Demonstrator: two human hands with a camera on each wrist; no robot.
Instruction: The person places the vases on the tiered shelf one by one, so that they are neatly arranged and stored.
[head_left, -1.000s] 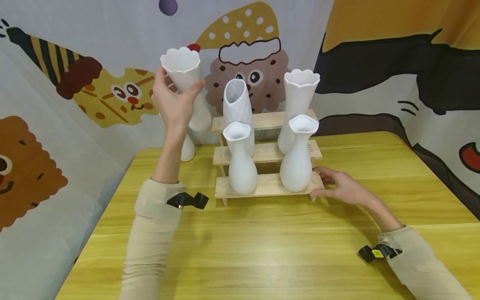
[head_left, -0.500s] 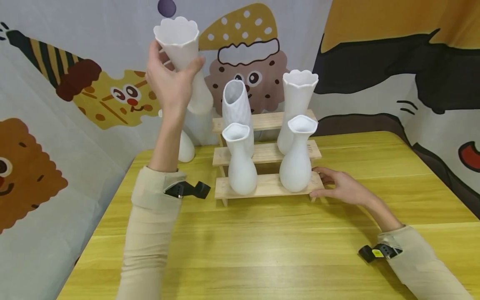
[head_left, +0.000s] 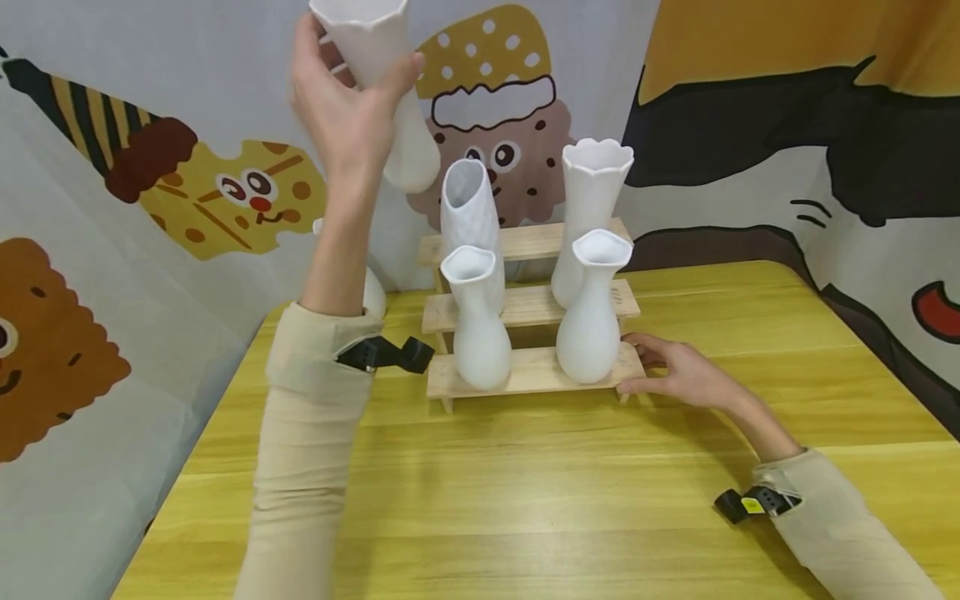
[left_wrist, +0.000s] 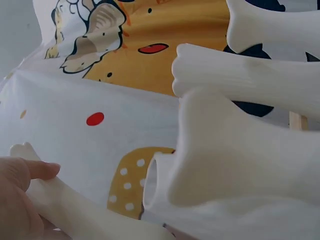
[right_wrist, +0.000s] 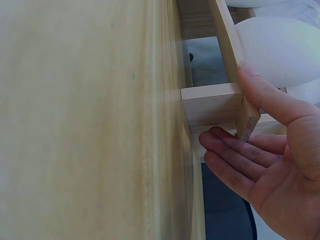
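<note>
My left hand holds a white vase with a scalloped rim in the air, left of and above a three-tier wooden stand. The vase tilts, and its rim is cut off by the top edge of the head view. In the left wrist view, thumb and fingers wrap the vase's neck. My right hand grips the right end of the stand's lowest board; the right wrist view shows the thumb on top of that board and fingers beneath.
Two narrow-necked white vases, left and right, stand on the lowest board. Behind them are a slant-mouthed vase and a scalloped vase. Another white vase is partly hidden behind my left forearm. A cartoon-print cloth hangs behind the table.
My left hand has raised the scalloped vase higher and moved slightly right with it. My right hand stays on the stand's end.
</note>
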